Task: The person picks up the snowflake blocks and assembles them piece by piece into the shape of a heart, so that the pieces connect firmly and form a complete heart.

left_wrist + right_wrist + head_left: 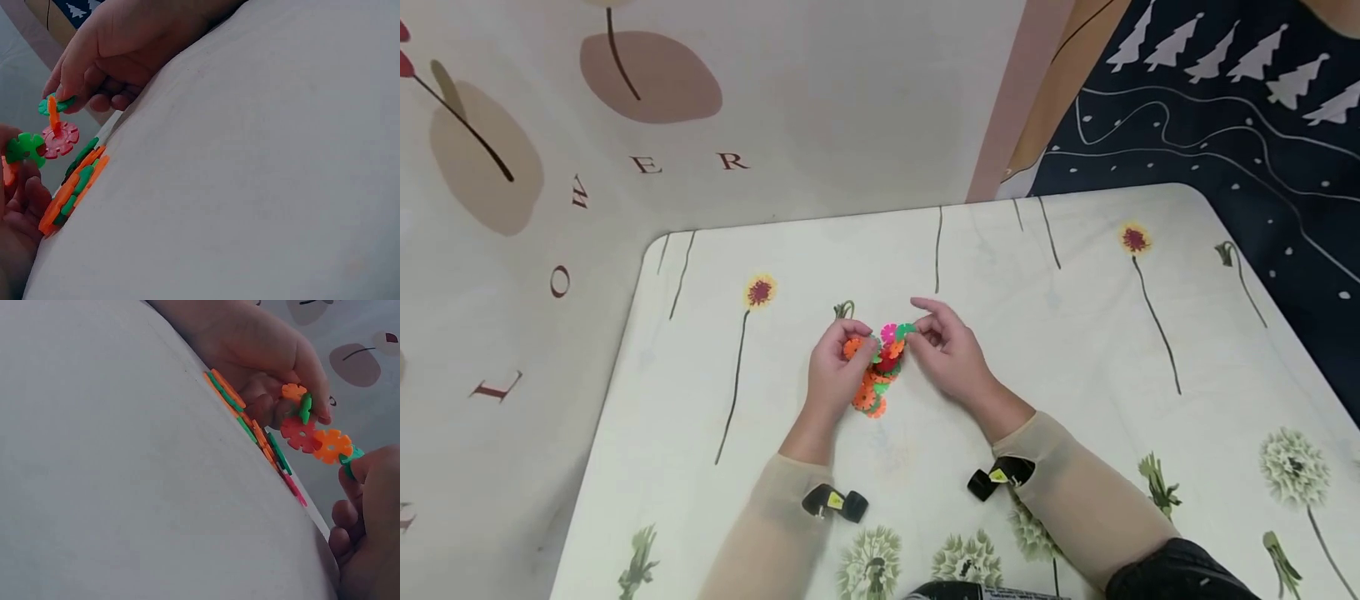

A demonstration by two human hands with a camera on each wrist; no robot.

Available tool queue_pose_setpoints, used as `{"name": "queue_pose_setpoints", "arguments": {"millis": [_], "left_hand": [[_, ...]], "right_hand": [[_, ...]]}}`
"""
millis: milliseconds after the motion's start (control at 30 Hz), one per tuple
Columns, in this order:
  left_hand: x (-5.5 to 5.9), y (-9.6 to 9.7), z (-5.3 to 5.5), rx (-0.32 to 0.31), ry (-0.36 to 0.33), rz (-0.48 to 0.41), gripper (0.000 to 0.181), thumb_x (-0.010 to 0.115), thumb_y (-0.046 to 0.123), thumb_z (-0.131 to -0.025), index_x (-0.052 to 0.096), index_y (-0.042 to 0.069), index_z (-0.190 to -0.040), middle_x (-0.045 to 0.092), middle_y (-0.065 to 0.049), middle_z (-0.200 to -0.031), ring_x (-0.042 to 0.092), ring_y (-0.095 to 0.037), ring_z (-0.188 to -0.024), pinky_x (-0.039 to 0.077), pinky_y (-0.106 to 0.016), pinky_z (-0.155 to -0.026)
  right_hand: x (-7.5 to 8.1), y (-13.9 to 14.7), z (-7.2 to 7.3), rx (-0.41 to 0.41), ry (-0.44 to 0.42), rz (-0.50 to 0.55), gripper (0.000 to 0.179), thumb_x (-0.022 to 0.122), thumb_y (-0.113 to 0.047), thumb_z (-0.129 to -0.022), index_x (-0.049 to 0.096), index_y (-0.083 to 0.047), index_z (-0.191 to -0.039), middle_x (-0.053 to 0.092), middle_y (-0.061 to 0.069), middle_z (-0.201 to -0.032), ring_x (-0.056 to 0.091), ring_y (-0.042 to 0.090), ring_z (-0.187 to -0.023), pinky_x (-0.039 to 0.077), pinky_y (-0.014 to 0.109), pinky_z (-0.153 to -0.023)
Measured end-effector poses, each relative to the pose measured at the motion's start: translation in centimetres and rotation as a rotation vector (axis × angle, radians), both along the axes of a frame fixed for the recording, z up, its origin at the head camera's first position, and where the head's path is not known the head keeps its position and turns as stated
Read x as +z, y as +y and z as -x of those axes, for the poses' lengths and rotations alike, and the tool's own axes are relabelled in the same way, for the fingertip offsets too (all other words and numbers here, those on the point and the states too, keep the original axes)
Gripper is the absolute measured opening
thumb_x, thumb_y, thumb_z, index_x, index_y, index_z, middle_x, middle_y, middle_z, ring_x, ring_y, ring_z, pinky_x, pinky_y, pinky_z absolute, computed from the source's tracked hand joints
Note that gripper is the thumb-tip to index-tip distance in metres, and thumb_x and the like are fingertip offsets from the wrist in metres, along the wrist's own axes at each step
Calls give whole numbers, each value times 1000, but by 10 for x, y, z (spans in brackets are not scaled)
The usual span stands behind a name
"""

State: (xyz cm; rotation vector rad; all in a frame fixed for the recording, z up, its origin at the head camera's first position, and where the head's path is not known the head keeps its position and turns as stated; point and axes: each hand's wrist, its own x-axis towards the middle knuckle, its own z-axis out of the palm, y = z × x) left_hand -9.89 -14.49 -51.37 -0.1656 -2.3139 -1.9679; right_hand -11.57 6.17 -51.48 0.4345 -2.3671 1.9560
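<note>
A short chain of notched plastic snowflake discs runs between the two hands above the table. My left hand (pixel 837 368) pinches its left end, near a green disc (pixel 305 409) and an orange disc (pixel 293 392). A red disc (pixel 297 434) sits in the middle, slotted to another orange disc (pixel 333 446). At the far end is a green disc (pixel 55 105), which my right hand (pixel 950 354) pinches between thumb and index finger, its other fingers curled loosely. Below the chain, loose orange, green and pink discs (pixel 867 395) lie flat in a small pile.
A white tablecloth (pixel 1060 333) printed with flowers covers the table. Behind it hangs a pale cloth (pixel 850 100) with letters, and a dark cloth (pixel 1210 158) with white trees is at the right. A black object (pixel 977 592) shows at the near edge.
</note>
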Motion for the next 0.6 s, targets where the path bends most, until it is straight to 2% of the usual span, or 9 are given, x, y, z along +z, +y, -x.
{"name": "queue_pose_setpoints", "arguments": {"millis": [67, 167, 300, 433, 600], "left_hand": [[0, 1, 0, -2, -12, 39, 12, 69, 7, -102, 66, 4, -113, 67, -8, -99, 60, -20, -88, 54, -22, -73], [2, 1, 0, -31, -20, 84, 12, 72, 9, -101, 67, 6, -111, 66, -5, -97, 60, -21, -93, 52, -25, -77], [1, 1, -1, -74, 6, 142, 16, 78, 9, -98, 71, 7, -111, 63, -4, -91, 58, -22, -88, 49, -27, -74], [-1, 1, -1, -82, 56, 153, 14, 82, 7, -95, 77, 6, -109, 65, -5, -88, 57, -20, -83, 48, -23, -69], [-4, 3, 0, -70, 95, 92, 12, 82, 1, -93, 78, 2, -104, 70, -10, -88, 60, -19, -83, 51, -19, -73]], "right_hand": [[0, 0, 1, -10, 18, 31, 40, 72, 1, -99, 60, 1, -137, 74, 10, -96, 60, 21, -80, 50, 24, -73], [-1, -1, 1, -27, 26, 51, 28, 77, 1, -96, 66, 3, -121, 75, 12, -93, 60, 20, -77, 51, 22, -70], [-1, -2, 0, -21, 48, 56, 15, 81, 3, -92, 73, 1, -105, 76, 15, -93, 62, 20, -75, 52, 22, -68], [-2, -1, -1, 16, 62, 71, 13, 80, 3, -93, 77, 0, -105, 78, 14, -98, 65, 19, -78, 54, 22, -71], [-3, 1, -1, 90, 86, 102, 19, 76, 3, -97, 80, -1, -115, 78, 11, -108, 68, 20, -91, 55, 25, -78]]}}
